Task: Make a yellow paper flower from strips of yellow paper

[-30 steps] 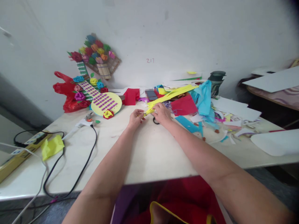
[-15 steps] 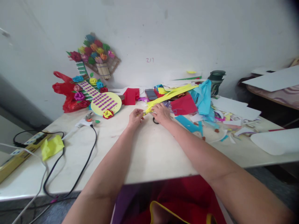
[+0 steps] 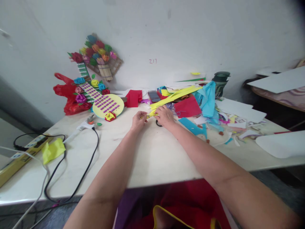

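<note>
My left hand (image 3: 138, 120) pinches the near tip of the long yellow paper strip (image 3: 175, 96), and my right hand (image 3: 164, 115) is closed on the strip just beside it, so both hands hold the same end. The strip lies out in front of me on the white table (image 3: 147, 152). Its far end runs up and away over the pile of colored scraps. I think the strip is very light and thin. It looks floppy, so it will bend and droop if I lift it by one end. It could tear or crease if I pull hard, so soft fingertip pinches close together near the tip seem best. It looks smooth and flat with straight edges. A small black ring (image 3: 158, 123) sits on the table, touching my right hand or just under it. A red paper sheet (image 3: 187, 107) and some blue paper (image 3: 207, 99) lie just past my right hand. A paper guitar (image 3: 105, 104) with a round yellow body and purple bits lies off to the left, and a crumpled yellow paper (image 3: 53, 149) sits near a black cord (image 3: 88, 165).
</note>
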The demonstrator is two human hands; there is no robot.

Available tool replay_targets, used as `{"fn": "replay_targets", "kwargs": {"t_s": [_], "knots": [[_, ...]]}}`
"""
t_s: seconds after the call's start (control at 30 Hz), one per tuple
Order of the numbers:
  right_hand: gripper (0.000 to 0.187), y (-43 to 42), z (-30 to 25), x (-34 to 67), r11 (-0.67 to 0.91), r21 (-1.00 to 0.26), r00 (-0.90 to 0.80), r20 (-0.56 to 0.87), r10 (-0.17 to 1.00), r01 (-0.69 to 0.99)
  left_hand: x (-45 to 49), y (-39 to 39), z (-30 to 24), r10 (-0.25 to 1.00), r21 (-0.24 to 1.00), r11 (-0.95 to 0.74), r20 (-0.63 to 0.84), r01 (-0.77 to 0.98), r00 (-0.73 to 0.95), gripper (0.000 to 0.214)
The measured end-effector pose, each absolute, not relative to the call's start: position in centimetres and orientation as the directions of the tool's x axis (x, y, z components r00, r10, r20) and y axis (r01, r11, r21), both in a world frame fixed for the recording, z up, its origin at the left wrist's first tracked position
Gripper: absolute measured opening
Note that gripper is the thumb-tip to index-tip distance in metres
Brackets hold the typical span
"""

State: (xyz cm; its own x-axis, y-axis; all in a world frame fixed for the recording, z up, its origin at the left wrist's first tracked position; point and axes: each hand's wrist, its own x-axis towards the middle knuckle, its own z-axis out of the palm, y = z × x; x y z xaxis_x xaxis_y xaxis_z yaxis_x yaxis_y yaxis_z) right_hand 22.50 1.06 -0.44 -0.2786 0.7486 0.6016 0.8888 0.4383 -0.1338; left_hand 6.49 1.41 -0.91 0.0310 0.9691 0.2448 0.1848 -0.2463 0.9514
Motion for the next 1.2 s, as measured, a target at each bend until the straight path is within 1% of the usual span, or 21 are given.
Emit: {"fn": "replay_targets", "kwargs": {"t_s": [0.27, 0.43, 0.53, 0.67, 0.87, 1.0, 1.1, 1.2], "knots": [[0.014, 1.2, -0.7, 22.4, 0.448, -0.208, -0.256, 0.587, 0.769, 0.870, 6.4, 1.6, -1.2, 0.958, 0.944, -0.285, 0.283, 0.167, 0.034, 0.016], [0.014, 1.2, -0.8, 22.2, 0.440, -0.217, -0.240, 0.593, 0.769, 0.872, 6.6, 1.6, -1.2, 0.968, 0.952, -0.250, 0.246, 0.177, 0.041, 0.015], [0.016, 1.2, -0.8, 22.1, 0.401, -0.264, -0.190, 0.576, 0.795, 0.877, 6.6, 1.5, -1.1, 0.969, 0.954, -0.246, 0.241, 0.173, 0.047, 0.015], [0.018, 1.3, -0.9, 22.2, 0.356, -0.332, -0.123, 0.556, 0.822, 0.874, 6.1, 1.4, -1.0, 0.965, 0.958, -0.255, 0.243, 0.134, 0.100, 0.019], [0.022, 1.7, -1.0, 22.3, 0.380, -0.408, -0.116, 0.540, 0.833, 0.830, 5.5, 1.6, -1.2, 0.962, 0.973, -0.220, 0.204, 0.067, 0.183, 0.025], [0.018, 1.6, -0.7, 22.2, 0.384, -0.447, -0.131, 0.499, 0.857, 0.808, 5.2, 1.8, -1.4, 0.960, 0.981, -0.191, 0.181, 0.026, 0.214, 0.031], [0.017, 1.3, -0.4, 22.1, 0.359, -0.475, -0.126, 0.453, 0.883, 0.804, 5.1, 1.8, -1.4, 0.963, 0.989, -0.146, 0.146, -0.015, 0.226, 0.035], [0.017, 1.2, -0.3, 21.9, 0.361, -0.527, -0.114, 0.442, 0.890, 0.769, 5.1, 1.7, -1.2, 0.965, 0.990, -0.132, 0.137, -0.037, 0.225, 0.035]]}}
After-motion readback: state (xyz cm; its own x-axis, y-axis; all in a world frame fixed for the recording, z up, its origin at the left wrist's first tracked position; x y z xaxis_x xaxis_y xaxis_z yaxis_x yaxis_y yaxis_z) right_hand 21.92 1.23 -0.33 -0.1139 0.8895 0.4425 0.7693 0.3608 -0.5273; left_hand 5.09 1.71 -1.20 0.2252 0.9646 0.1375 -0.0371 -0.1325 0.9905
